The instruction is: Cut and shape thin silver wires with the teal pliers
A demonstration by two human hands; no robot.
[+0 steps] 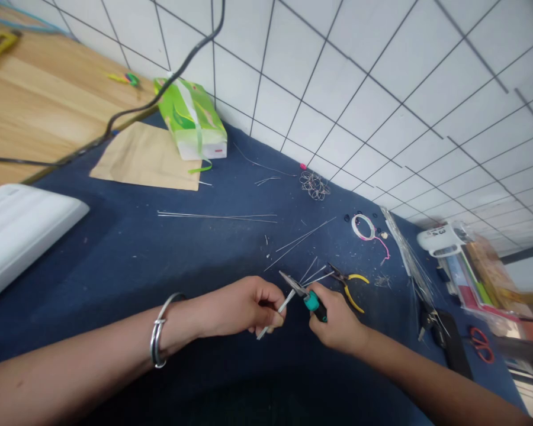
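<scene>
My left hand [262, 305], a silver bangle at its wrist, pinches a small bundle of thin wires [286, 300]. The wires' lower ends stick out below the fingers, and their upper ends fan out to the right. My right hand [337, 319] is closed round the teal and black handles of a pair of pliers [298, 286]. Its metal jaws point up and left and lie at the bundle, just right of my left fingers; whether they grip it I cannot tell. Beyond my right hand lie yellow-handled pliers [353, 286].
Loose wires [217, 216] and a tangled wire coil [314, 186] lie on the dark blue cloth [182, 248]. A tissue pack [193, 118] rests on a tan sheet [142, 157]. Further right are a white coil [363, 227], red scissors [482, 345] and a white mug [442, 239].
</scene>
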